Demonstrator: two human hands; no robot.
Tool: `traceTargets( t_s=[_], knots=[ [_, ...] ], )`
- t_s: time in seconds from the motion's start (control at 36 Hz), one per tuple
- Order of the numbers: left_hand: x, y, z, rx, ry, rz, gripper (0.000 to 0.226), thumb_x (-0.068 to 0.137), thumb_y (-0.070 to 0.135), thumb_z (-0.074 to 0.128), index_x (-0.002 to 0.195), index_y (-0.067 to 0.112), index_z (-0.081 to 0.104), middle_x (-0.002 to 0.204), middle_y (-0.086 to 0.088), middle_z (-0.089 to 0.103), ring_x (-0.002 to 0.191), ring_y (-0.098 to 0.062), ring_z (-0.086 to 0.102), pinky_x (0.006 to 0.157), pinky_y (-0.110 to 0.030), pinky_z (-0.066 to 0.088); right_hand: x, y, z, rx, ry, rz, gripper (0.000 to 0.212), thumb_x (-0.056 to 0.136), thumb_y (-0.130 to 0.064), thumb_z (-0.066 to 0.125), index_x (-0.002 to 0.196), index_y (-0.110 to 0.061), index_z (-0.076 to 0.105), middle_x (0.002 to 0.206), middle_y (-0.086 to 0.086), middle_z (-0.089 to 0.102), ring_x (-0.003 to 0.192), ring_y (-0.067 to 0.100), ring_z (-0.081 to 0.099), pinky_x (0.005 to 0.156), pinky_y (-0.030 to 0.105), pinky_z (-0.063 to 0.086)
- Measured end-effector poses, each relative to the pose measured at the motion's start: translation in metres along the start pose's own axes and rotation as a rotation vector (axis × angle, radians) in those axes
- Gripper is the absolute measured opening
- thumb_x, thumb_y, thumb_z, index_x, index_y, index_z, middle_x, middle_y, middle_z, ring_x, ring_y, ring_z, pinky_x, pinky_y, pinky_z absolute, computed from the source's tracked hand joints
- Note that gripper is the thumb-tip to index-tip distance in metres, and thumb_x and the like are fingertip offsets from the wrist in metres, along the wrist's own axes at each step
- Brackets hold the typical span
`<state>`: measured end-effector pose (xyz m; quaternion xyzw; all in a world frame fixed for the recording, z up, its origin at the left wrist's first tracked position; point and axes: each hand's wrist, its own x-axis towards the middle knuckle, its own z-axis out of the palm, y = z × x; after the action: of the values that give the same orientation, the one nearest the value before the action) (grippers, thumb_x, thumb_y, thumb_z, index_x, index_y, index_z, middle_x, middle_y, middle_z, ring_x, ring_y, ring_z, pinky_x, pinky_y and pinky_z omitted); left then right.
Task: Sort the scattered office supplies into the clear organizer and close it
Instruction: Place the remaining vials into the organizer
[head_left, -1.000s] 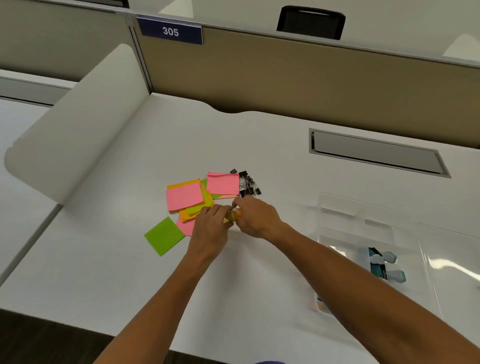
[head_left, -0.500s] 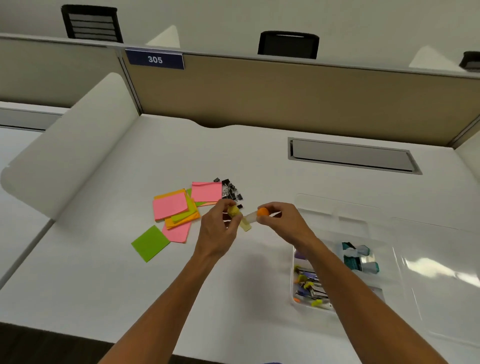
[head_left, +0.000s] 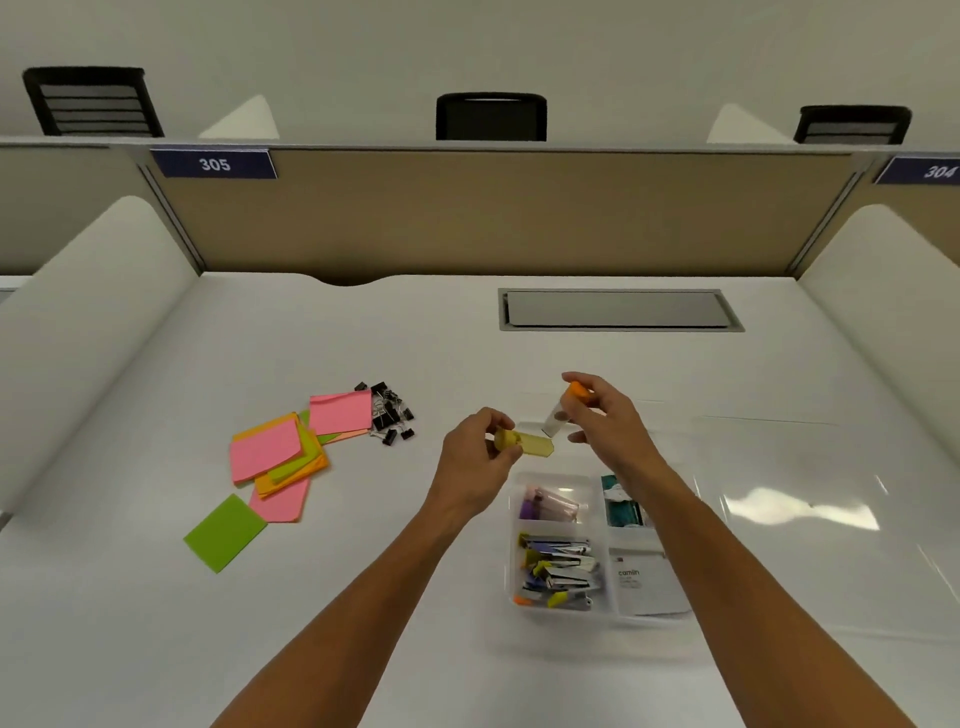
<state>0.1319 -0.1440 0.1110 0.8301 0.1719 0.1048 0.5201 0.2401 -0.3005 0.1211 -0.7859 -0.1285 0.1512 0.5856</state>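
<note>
My left hand (head_left: 478, 457) grips a small yellow-capped tube (head_left: 524, 442), held level above the desk. My right hand (head_left: 605, 421) pinches an orange-capped clear tube (head_left: 563, 410), tilted, just to the right of it. Both hover over the far end of the clear organizer (head_left: 511, 566), whose compartments hold coloured clips, a pinkish packet and a white sachet. Its clear lid (head_left: 810, 499) lies open to the right. Pink, orange and green sticky notes (head_left: 275, 452) lie scattered at left, with a heap of black binder clips (head_left: 389, 413) beside them.
A beige partition (head_left: 493, 213) with a sign reading 305 backs the white desk (head_left: 156, 623). A grey cable hatch (head_left: 618, 309) is set into the desk at the back right. White curved dividers rise on both sides.
Both hands have lifted the two tubes off the sticky-note pile and carried them right, over the organizer. The tubes have come apart, one in each hand. The view has tilted up.
</note>
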Motion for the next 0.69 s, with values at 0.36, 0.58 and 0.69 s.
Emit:
traceTargets(
  t_s=[0.36,0.58,0.69],
  knots=[
    [0.013,-0.012,0.042,0.435,-0.187,0.004,0.029,0.090,0.014,0.067,0.118,0.019,0.064,0.113,0.000,0.064,0.095,-0.012,0.058,0.080,-0.019,0.043,-0.002,0.016,-0.032,-0.198,-0.016,0.015,0.037,0.094,-0.035,0.066,0.130,-0.030,0.057,0.110,-0.014,0.064,0.083,0.012,0.070,0.071,0.025,0.054],
    [0.013,-0.027,0.052,0.816,-0.183,0.155,0.030,0.087,0.032,0.070,0.115,0.027,0.064,0.106,-0.001,0.069,0.101,-0.020,0.053,0.082,-0.030,0.037,-0.007,0.032,-0.031,-0.351,-0.113,0.036,0.038,0.092,-0.021,0.069,0.129,-0.028,0.059,0.109,-0.015,0.061,0.085,0.000,0.063,0.068,0.012,0.046],
    [0.011,-0.038,0.058,0.821,-0.181,0.094,0.035,0.086,0.035,0.070,0.119,0.031,0.061,0.111,-0.007,0.057,0.105,-0.023,0.045,0.082,-0.028,0.037,-0.012,0.041,-0.022,-0.448,-0.131,0.002,0.033,0.090,-0.018,0.072,0.122,-0.022,0.063,0.106,-0.009,0.065,0.089,0.005,0.063,0.070,0.014,0.049]
  ],
)
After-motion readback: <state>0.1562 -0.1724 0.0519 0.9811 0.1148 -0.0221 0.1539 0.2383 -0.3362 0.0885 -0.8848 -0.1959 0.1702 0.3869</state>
